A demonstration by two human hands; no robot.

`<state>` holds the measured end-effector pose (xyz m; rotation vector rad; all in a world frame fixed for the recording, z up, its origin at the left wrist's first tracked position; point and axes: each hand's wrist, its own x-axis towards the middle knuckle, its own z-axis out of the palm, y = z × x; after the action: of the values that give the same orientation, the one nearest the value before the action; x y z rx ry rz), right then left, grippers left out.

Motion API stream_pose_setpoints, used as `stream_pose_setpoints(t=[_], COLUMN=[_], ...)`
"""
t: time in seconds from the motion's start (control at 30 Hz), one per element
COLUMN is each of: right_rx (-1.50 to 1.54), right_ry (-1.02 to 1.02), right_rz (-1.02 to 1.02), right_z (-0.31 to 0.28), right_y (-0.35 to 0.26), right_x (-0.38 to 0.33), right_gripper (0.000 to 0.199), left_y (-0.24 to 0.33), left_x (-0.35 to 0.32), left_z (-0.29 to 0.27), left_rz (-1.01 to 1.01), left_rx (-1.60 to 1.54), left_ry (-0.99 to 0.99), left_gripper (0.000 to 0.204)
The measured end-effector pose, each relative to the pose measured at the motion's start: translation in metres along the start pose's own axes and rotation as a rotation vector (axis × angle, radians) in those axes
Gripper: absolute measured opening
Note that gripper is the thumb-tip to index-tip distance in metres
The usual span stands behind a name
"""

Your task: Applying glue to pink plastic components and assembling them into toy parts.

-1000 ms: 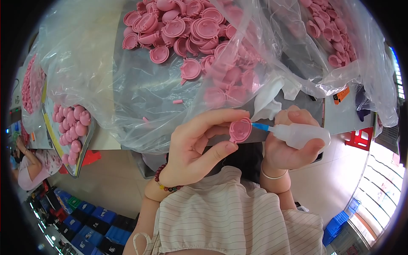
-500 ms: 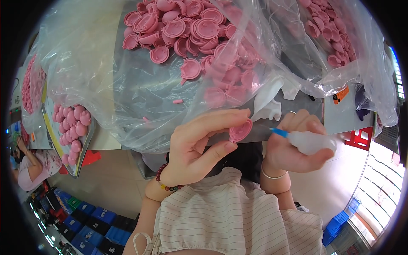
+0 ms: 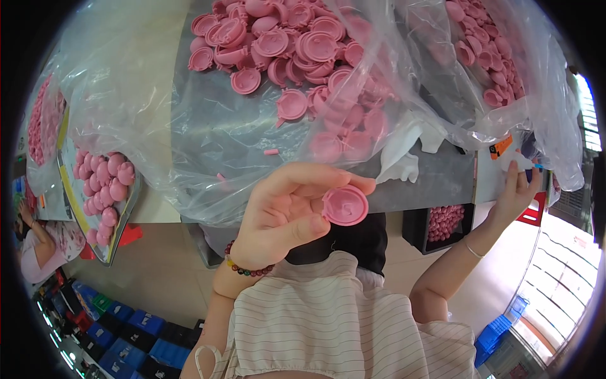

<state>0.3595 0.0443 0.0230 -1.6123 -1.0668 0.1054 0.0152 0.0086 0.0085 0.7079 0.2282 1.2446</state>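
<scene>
Head view is showing a long grey worktable (image 3: 435, 180) stretching across the upper half. Clear plastic sheeting (image 3: 120, 95) is covering much of its left side. On the tabletop, a heap of pink pieces (image 3: 271, 43), round and cup-like, is spreading out, partly under the film at its right. At the left end, a yellow-edged tray (image 3: 126, 211) is carrying rounded pink pieces. Below the table's front edge, a black box (image 3: 415, 230) is holding more small pink ones.

The left hand (image 3: 268, 211) is sitting before the table edge, its thumb and fingers pinching a pink cup by its rim. The right hand (image 3: 516, 192) is extending to the table's right end, its fingers touching a white bottle (image 3: 519, 163); whether they are gripping it, one cannot tell. A crumpled white cloth (image 3: 398, 158) is lying behind the left hand, to its right. The pink cup (image 3: 346, 205) is facing upward with its hollow showing. An orange tool (image 3: 501, 148) is lying just beside the bottle. A tiny pink peg (image 3: 271, 151) is resting near the heap.
</scene>
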Motion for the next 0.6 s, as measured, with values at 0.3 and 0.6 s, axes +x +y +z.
stream_pose_setpoints(t=[0.3, 0.6], right_rx=[-0.201, -0.917], right_ry=[0.251, -0.441], right_rz=[-0.411, -0.601], right_z=[0.008, 0.067], right_y=[-0.029, -0.055], right_x=[0.008, 0.056], right_gripper=[0.055, 0.022], left_y=[-0.002, -0.003], left_x=[-0.006, -0.005], left_z=[-0.007, -0.007], left_rz=[-0.004, 0.006], left_rx=[0.075, 0.021], left_ry=[0.084, 0.088], left_gripper=[0.054, 0.049])
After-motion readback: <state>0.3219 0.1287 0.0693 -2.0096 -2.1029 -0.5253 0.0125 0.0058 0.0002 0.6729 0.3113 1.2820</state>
